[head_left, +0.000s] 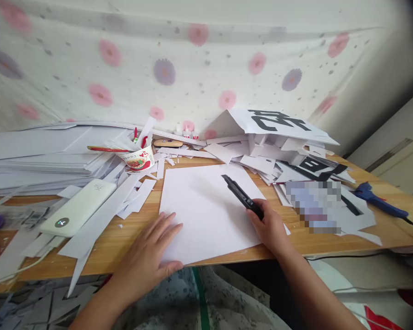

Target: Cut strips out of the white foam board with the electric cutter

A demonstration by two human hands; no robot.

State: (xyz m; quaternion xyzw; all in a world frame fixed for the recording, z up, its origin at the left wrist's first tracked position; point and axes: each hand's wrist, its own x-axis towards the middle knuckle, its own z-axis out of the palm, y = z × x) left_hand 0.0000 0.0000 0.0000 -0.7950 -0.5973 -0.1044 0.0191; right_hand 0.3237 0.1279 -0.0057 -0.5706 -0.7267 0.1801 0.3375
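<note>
White sheet [206,206] lies flat at the wooden table's [131,238] near edge — left hand [147,256], fingers spread, presses its corner at about 7 o'clock, while right hand [270,227] is clamped round a black utility knife [242,197] at 3 o'clock, tip pointing toward 11. Seemingly a cut is being lined up; next comes steady pressure — paper scraps [131,197] crowd nearby.

Paper-strewn wooden counter [134,229]
White sheet [206,211], power bank [78,207], glue gun [378,199], noodle cup [137,160] and paper scraps [134,195] lie on it.
</note>
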